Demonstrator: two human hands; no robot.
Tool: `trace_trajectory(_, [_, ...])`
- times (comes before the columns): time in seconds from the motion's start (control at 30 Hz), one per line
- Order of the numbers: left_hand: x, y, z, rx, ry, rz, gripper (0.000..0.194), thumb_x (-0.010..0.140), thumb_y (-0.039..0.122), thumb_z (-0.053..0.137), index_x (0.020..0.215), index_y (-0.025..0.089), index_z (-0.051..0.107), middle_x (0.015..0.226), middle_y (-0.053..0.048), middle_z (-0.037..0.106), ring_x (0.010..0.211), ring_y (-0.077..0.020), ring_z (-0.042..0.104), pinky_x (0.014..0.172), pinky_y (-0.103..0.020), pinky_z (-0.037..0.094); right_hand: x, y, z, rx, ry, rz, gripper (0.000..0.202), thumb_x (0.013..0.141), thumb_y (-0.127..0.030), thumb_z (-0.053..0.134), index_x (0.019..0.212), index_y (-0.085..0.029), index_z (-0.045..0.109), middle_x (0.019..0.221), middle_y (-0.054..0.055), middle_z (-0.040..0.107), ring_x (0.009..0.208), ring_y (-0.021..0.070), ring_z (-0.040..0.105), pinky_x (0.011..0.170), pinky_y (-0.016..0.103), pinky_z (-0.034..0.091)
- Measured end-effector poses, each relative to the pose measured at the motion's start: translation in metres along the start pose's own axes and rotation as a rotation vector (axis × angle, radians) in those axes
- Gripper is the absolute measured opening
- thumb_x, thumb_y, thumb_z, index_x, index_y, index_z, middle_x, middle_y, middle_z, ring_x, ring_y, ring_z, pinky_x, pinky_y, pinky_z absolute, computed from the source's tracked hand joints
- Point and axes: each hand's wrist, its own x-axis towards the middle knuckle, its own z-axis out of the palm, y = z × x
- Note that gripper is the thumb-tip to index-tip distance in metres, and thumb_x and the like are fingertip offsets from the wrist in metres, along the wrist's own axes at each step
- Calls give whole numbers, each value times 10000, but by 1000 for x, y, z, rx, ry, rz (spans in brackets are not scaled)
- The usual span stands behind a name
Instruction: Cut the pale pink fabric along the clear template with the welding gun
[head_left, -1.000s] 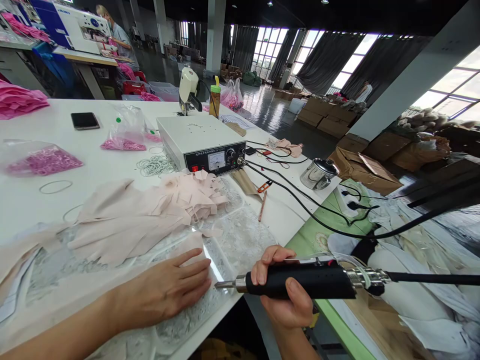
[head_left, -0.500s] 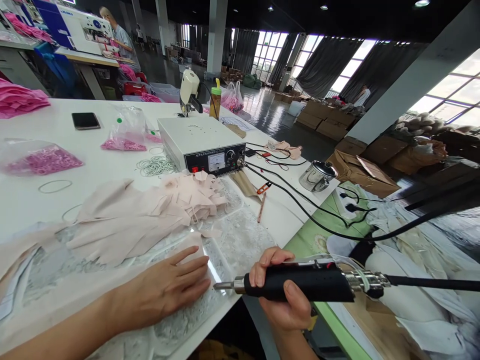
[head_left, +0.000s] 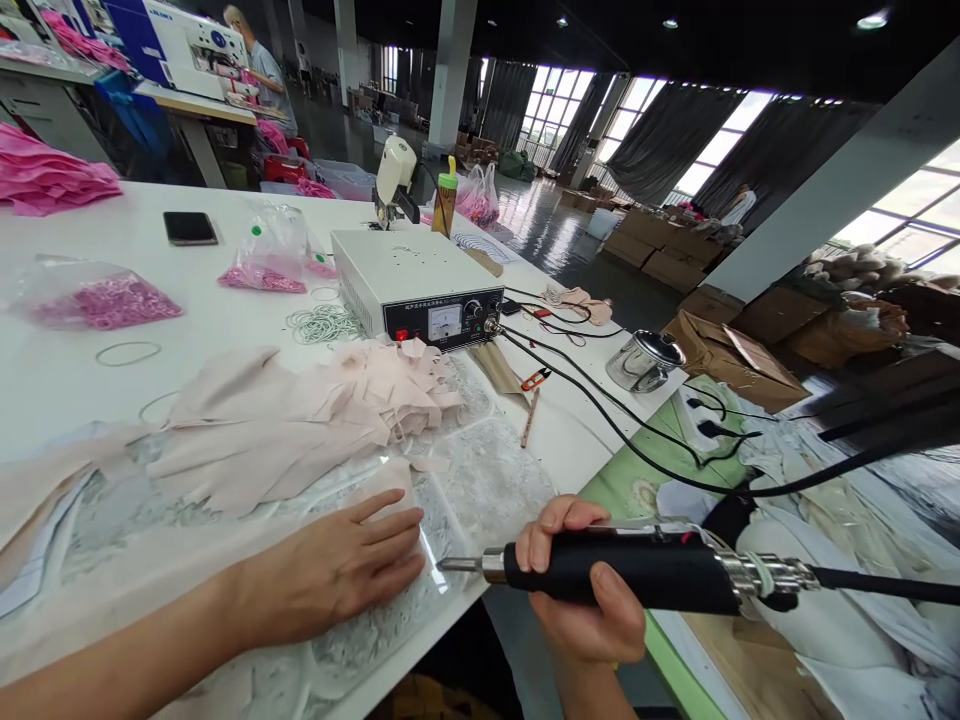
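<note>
My left hand (head_left: 352, 565) lies flat, fingers stretched out, pressing a strip of pale pink fabric (head_left: 386, 482) onto the clear patterned mat (head_left: 495, 470). Wrapped around the black body of an ultrasonic handheld welder (head_left: 622, 568) is my right hand (head_left: 585, 590). The welder's metal tip points left and stops just short of my left fingertips, over the mat's edge. Beyond the left hand spreads a heap of cut pale pink fabric pieces (head_left: 300, 420). A white generator box (head_left: 420, 285) with a dial and a lit red switch stands behind the heap, cables running from its front.
Orange thread snips (head_left: 535, 379) and a thin pencil-like stick (head_left: 529, 418) lie right of the mat. A lidded metal mug (head_left: 645, 362) stands near the table's right edge. Bags of pink pieces (head_left: 262, 250), a phone (head_left: 190, 228) and rubber bands (head_left: 324, 323) are at the left. The black cable (head_left: 675, 475) loops to the right.
The view has shifted slightly, so the table things sit further right. The welder and my right hand have moved a little right; its tip is slightly farther from my left fingers.
</note>
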Motion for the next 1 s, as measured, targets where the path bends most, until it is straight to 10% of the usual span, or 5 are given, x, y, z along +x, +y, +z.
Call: trace_trajectory(1.0, [5, 0, -3, 53, -10, 21, 205, 996, 107, 510, 1118, 160, 666, 1051, -91, 725, 1099, -246, 628, 1075, -441, 437, -1, 3, 8, -45, -137, 3, 149, 816, -366, 649, 890, -239, 675, 796, 7, 569, 519, 120, 565, 486, 293, 502])
